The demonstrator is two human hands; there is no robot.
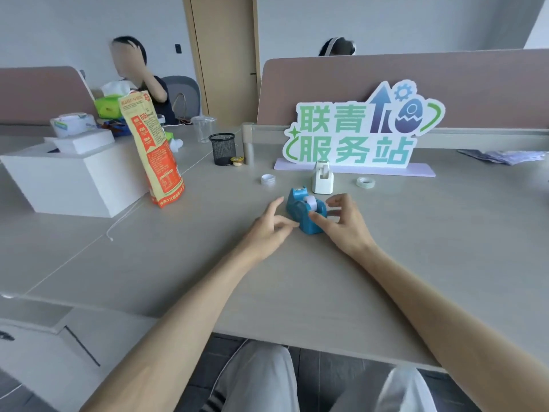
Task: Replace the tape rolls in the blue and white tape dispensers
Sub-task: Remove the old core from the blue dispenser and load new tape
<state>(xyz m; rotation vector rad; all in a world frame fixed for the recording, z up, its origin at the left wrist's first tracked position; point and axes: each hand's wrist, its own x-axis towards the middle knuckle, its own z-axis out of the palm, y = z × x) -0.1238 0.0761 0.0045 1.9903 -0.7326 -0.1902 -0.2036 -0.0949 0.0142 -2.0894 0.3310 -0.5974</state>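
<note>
The blue tape dispenser (300, 210) stands on the desk with a white tape roll (310, 201) seated in its well. My right hand (341, 223) reaches around the dispenser's right side, thumb against its near end and fingers by the roll. My left hand (269, 226) hovers just to the dispenser's left, fingers apart, fingertips close to its base. The white tape dispenser (323, 179) stands upright just behind the blue one. A loose tape roll (268, 179) lies to its left and another loose roll (365, 182) to its right.
A green-lettered sign (353, 135) stands behind the dispensers. A tall orange snack bag (154, 156), a white box (71, 179) and a black mesh pen cup (222, 148) stand to the left. A person sits at the far left desk. The desk's front edge (297, 340) is near my lap.
</note>
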